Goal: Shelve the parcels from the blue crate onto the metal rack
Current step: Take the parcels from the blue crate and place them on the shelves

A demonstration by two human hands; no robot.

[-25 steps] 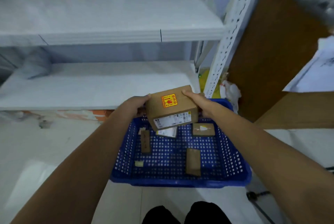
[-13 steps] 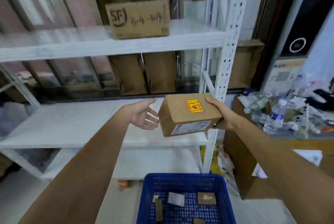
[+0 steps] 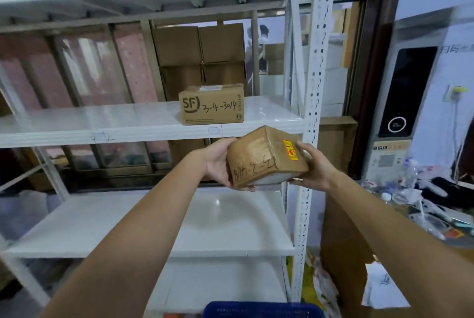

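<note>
Two parcels in the head view: one held parcel point(image 3: 266, 157) at centre, gripped by left hand point(image 3: 218, 161) at 9 o'clock and right hand point(image 3: 314, 166) at 3 o'clock, fingers curled round its edges. Upside-down handwriting, hard to read; red-yellow sticker point(image 3: 289, 149) illegible. Shelved box point(image 3: 211, 105) at 12 o'clock on rack point(image 3: 311, 112), marked "SF 3-4-3014". Crate point(image 3: 261, 310) cut off at 6 o'clock.
</note>
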